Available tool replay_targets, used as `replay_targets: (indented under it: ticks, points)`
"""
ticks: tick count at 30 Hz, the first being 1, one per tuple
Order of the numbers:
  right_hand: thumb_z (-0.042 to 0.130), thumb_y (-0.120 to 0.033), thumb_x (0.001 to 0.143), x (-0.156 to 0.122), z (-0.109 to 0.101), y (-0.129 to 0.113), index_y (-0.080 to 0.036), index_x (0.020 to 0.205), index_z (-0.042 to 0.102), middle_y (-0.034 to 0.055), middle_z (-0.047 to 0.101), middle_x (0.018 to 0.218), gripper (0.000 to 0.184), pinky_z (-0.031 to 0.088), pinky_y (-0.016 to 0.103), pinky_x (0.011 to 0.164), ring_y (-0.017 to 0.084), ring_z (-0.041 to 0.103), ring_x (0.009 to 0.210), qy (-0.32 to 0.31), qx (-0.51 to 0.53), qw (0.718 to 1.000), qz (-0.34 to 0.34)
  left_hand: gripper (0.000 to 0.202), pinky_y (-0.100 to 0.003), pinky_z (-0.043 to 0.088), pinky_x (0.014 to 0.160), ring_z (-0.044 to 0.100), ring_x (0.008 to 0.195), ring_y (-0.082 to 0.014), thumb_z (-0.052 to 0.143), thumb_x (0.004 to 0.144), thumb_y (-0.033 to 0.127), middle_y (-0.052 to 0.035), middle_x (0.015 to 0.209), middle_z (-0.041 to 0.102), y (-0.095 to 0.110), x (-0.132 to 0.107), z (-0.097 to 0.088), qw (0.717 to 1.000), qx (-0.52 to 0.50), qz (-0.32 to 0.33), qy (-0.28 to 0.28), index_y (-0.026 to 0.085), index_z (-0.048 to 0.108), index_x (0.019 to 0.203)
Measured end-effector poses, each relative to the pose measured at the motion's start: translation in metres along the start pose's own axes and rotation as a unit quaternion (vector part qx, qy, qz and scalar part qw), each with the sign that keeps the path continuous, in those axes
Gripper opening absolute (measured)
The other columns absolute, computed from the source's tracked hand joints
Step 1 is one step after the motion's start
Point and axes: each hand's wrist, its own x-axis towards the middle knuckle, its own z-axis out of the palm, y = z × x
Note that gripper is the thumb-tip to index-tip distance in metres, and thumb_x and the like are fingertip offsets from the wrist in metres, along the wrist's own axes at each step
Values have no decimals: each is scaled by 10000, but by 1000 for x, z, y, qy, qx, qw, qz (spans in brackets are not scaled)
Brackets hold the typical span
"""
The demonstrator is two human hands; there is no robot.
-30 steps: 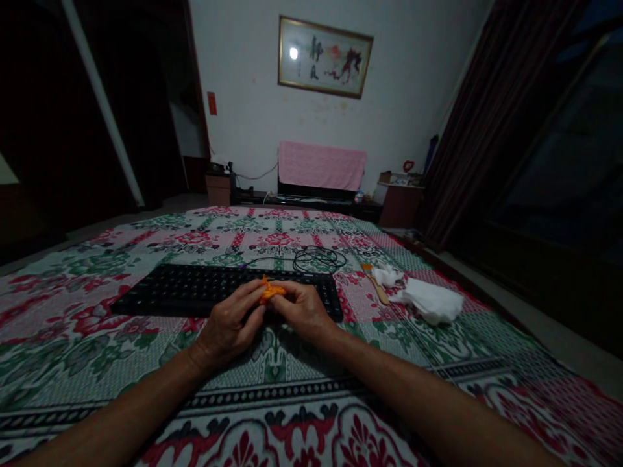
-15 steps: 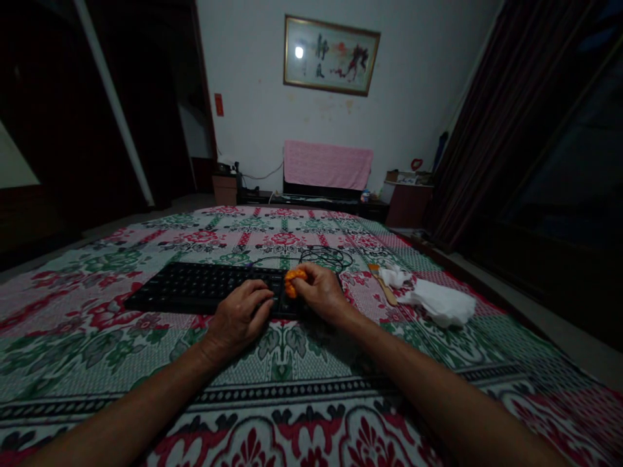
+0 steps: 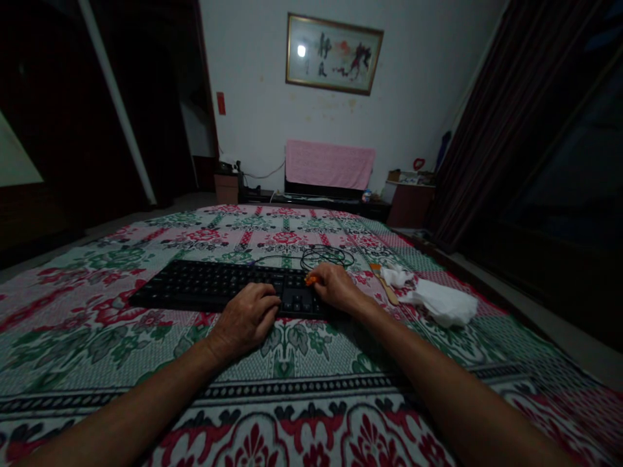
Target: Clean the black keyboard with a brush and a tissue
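A black computer keyboard (image 3: 195, 280) lies flat on the patterned bedspread. My left hand (image 3: 250, 314) holds its near edge right of the middle, fingers bent over the keys and thumb close to the edge. Over the keyboard's right end, my right hand (image 3: 335, 285) is closed on a soft orange lump (image 3: 311, 280), pinched against the number keys. Most of the lump is hidden by the fingers. Behind the keyboard its thin black cable (image 3: 328, 254) lies in loose coils.
To the right lie a flat brush (image 3: 385, 285) with a wooden handle, a crumpled tissue (image 3: 396, 277) and a larger white tissue (image 3: 445, 303). The bedspread (image 3: 292, 350) spreads all round. Beyond it stands a low cabinet with a pink cloth (image 3: 331, 164) over a screen.
My right hand has moved a little right along the keyboard, and less of the orange lump shows. The left hand has shifted slightly right at the edge.
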Motion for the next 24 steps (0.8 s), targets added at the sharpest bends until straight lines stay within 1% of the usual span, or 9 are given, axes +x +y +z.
replay_targets:
  ticks: [5,6,9,11,12,14,16,21,24]
  points:
    - [542,-38,645,-2,-32,-2,-158,837,724,42,688,779,290,417,225,619,169,609,714,-142,5,990,-4,170,-349,484,800,542,904,-187,492,842,182,-95,974,609,3,2,-3,1000,-16,-8,-8,151,625,942]
    - [553,-48,651,-2,-36,-2,-161,838,723,34,687,772,277,414,220,605,161,606,697,-149,26,989,-5,171,-351,484,799,543,903,-188,489,841,179,-95,970,610,4,2,-4,1000,-17,-8,-9,152,624,942]
    - [554,-77,701,0,-34,0,-185,888,711,23,686,845,267,425,225,663,150,605,748,-56,83,995,-6,168,-357,480,801,542,907,-194,486,835,173,-93,965,612,5,3,-4,1000,-17,-12,-10,156,621,935]
    - [539,-82,731,1,-23,-1,-205,904,698,21,676,899,265,423,243,731,154,597,819,13,95,995,-27,169,-360,478,807,540,910,-198,503,827,188,-92,979,611,5,3,-5,1000,-16,-18,-14,160,616,949]
    - [537,-86,741,1,-16,-3,-210,900,693,20,671,909,255,419,251,753,157,590,843,22,95,994,-48,176,-362,477,809,538,914,-201,515,821,200,-91,989,610,5,3,-5,1000,-16,-20,-16,163,614,962]
    - [527,-78,745,1,-6,-7,-203,854,694,29,664,875,234,411,252,756,160,581,845,-1,74,993,-89,197,-368,476,816,535,925,-208,534,814,222,-94,1010,606,5,2,-5,999,-13,-23,-23,163,611,985]
    - [526,-72,730,0,-5,-8,-184,826,700,50,660,845,228,404,243,717,167,580,810,-28,26,995,-89,200,-372,473,823,531,937,-213,535,818,229,-99,1018,603,5,2,-5,999,-8,-21,-28,157,612,988]
    - [543,-73,675,-2,-30,7,-175,763,715,29,665,667,219,364,228,566,155,576,623,-115,-20,993,20,199,-382,468,843,525,948,-214,529,826,228,-104,1023,603,5,2,-6,999,-5,-22,-29,148,610,988]
    - [540,-79,695,-2,-36,15,-182,807,718,18,690,731,234,384,219,590,145,597,660,-70,35,996,35,208,-379,470,837,525,945,-214,537,820,226,-105,1028,603,5,2,-5,999,-4,-24,-30,144,607,998]
